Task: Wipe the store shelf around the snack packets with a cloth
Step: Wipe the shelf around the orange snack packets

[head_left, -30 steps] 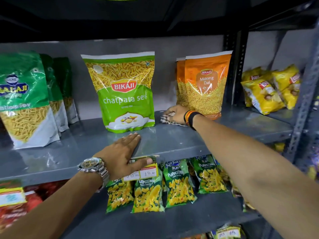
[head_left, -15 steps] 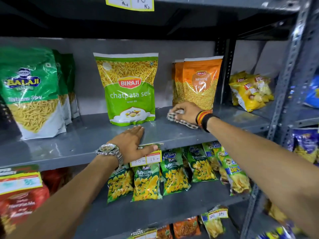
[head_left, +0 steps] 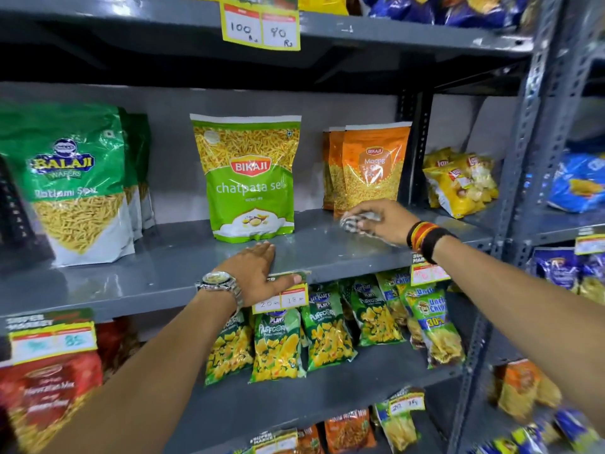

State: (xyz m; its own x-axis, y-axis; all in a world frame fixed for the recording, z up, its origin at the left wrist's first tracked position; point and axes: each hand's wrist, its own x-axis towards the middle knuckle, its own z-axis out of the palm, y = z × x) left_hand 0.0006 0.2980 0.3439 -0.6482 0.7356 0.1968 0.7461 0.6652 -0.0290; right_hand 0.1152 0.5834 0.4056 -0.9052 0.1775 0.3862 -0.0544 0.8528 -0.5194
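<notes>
My right hand [head_left: 381,221] presses a checked cloth [head_left: 355,221] on the grey shelf [head_left: 163,267], just in front of the orange Bikaji Moong Dal packets [head_left: 370,172]. The light green Bikaji chatpata sev packet [head_left: 250,176] stands upright mid-shelf. My left hand [head_left: 258,271] lies flat, fingers apart, on the shelf's front edge, thumb over the price label [head_left: 281,299], holding nothing. At the left stand dark green Balaji packets [head_left: 70,185].
Yellow chip bags [head_left: 458,181] lie on the neighbouring shelf beyond the upright post [head_left: 414,149]. Green Puffcorn packets [head_left: 294,339] fill the shelf below. Red packets [head_left: 49,388] sit lower left. A shelf with a yellow price tag [head_left: 260,27] hangs overhead.
My right hand with the cloth has slid right and forward along the shelf in front of the orange packets. The view has pulled back and tilted up. My left hand stays put.
</notes>
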